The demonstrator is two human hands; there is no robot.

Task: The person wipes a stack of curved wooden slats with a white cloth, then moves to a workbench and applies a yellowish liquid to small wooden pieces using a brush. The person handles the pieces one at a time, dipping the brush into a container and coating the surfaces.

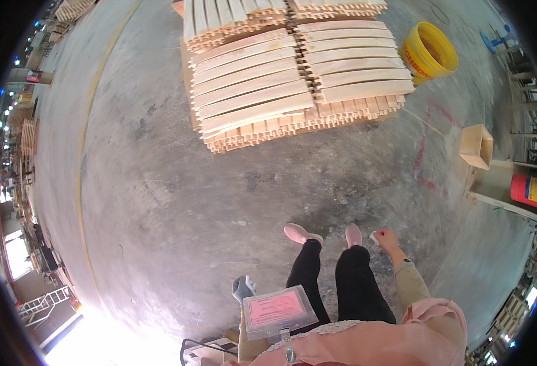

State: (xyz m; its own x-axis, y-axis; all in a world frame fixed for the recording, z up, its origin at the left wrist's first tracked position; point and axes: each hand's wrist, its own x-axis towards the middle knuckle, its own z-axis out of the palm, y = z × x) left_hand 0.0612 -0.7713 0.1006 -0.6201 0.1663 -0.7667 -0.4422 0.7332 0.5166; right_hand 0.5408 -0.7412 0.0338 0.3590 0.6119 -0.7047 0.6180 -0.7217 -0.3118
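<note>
I stand on a grey concrete floor (220, 201) and see my black trousers and pink shoes (302, 233) below me. My right hand (387, 240) hangs beside my right leg, its fingers closed on a small white object (375, 236). My left hand (243, 288), in a grey glove, hangs low by my left side, partly hidden behind a clear badge holder with a pink card (279, 311). I cannot make out whether it holds anything. A large stack of pale wooden slats (280, 79) lies on the floor well ahead of both hands.
A yellow bucket (430, 52) stands to the right of the slat stack. At the right are an open wooden box (477, 146), a red container (529, 190) and a low platform. A yellow line (81, 183) curves along the floor on the left, with racks beyond it.
</note>
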